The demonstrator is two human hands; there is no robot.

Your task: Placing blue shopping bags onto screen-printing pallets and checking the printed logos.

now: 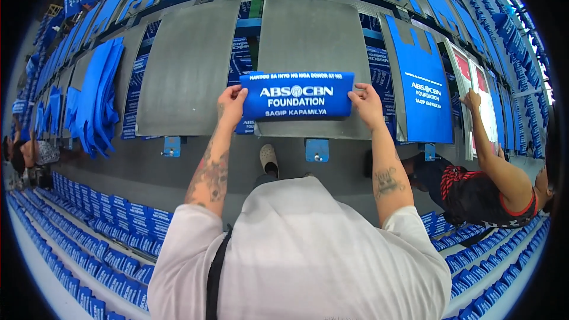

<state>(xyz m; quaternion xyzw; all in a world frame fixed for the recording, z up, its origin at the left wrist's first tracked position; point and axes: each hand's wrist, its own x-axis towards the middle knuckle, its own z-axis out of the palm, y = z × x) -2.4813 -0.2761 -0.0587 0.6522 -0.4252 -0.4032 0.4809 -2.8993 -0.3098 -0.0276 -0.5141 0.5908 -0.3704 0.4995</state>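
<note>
I hold a blue fabric piece with white printing (296,106), its top apparently curled or folded over, stretched level between my two hands. My left hand (231,104) pinches its left end and my right hand (367,104) pinches its right end, both with fingers closed on it. The fabric is over the front of two grey flat boards, the left board (186,65) and the right board (311,35), and the gap between them.
Left, a stack of blue cutouts (95,95) drapes over a board; right, a printed blue piece (418,89) lies flat. A co-worker (492,189) grips a framed screen (462,89); another person (32,151) is far left. Racks of blue pieces (106,219) stand behind me.
</note>
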